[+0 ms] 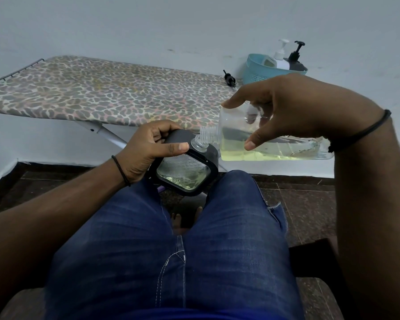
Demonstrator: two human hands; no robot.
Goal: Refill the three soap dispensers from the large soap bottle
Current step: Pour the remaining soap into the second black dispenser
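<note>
My right hand (pixel 293 107) grips the large clear soap bottle (pixel 273 147), which lies almost on its side with yellow soap pooled along its lower wall. Its open threaded neck (pixel 208 133) sits right above the open neck of a black-framed dispenser (pixel 187 174). My left hand (pixel 148 150) holds that dispenser by its top, tilted over my knees; some yellowish soap shows through its clear face. The dispenser's black pump (pixel 229 80) lies on the ironing board. Two more dispensers, one with a white pump (pixel 281 57) and one with a black pump (pixel 296 58), stand in a teal basket.
The teal basket (pixel 256 72) sits at the right end of a leopard-print ironing board (pixel 106 93) against a white wall. I sit with my jeans-clad legs (pixel 171 250) below the hands, above a dark tiled floor (pixel 298 204).
</note>
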